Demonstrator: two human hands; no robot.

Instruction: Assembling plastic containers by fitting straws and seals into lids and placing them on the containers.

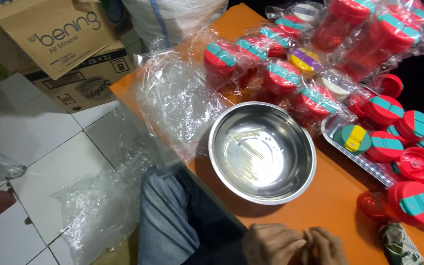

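My left hand (271, 244) and my right hand (327, 245) meet at the bottom edge of the view, over the orange table (330, 201). Their fingers are curled and pinched together, touching each other. What they pinch is too small or hidden to tell. Just beyond them stands a round steel bowl (262, 151) with several thin pale sticks lying in it. A red lid with a teal flap (415, 202) lies right of my right hand.
A metal tray (339, 147) at the right holds several red lids with teal flaps. Plastic-wrapped red containers (280, 78) crowd the far table. Clear plastic bags (177, 98) hang off the left edge. Cardboard boxes (60, 34) stand on the white tiled floor (50, 147).
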